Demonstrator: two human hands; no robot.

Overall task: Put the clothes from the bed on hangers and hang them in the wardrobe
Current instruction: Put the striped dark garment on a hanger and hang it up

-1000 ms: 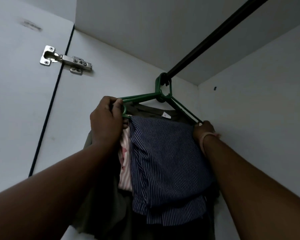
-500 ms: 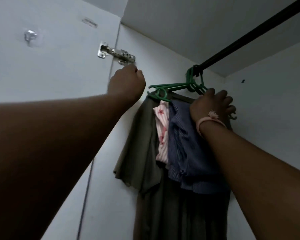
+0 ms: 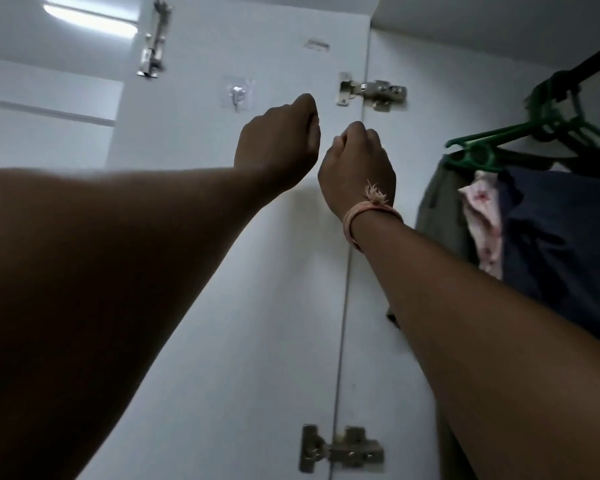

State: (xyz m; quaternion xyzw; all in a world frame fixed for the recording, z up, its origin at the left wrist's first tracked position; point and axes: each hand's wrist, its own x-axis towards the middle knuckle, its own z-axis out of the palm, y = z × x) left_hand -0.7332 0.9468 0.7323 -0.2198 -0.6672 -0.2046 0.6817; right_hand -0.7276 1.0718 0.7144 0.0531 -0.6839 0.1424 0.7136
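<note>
Both hands are raised in front of the white wardrobe door (image 3: 222, 306), clear of the clothes; the left hand (image 3: 278, 136) has its fingers curled in and its grip holds nothing that shows; the right hand (image 3: 357, 168), with a pink thread band (image 3: 368, 216) at the wrist, is likewise curled on nothing visible. The hung garments are at the right edge of the view: a navy shirt (image 3: 561, 237), a pink-and-white floral piece (image 3: 482, 220) and an olive garment (image 3: 437, 209) sit on green hangers (image 3: 482, 154) whose hooks ride the dark rail (image 3: 596, 64).

The hanging step looks done for this load, so the sensible move is probably to go to the bed for the next garment; the bed is out of view. To do it well, leave the hangers sitting square on the rail, lower the arms without brushing the sleeves, and mind the upper hinge (image 3: 371, 93) and the small stick-on hook (image 3: 237, 93) close to the knuckles.
</note>
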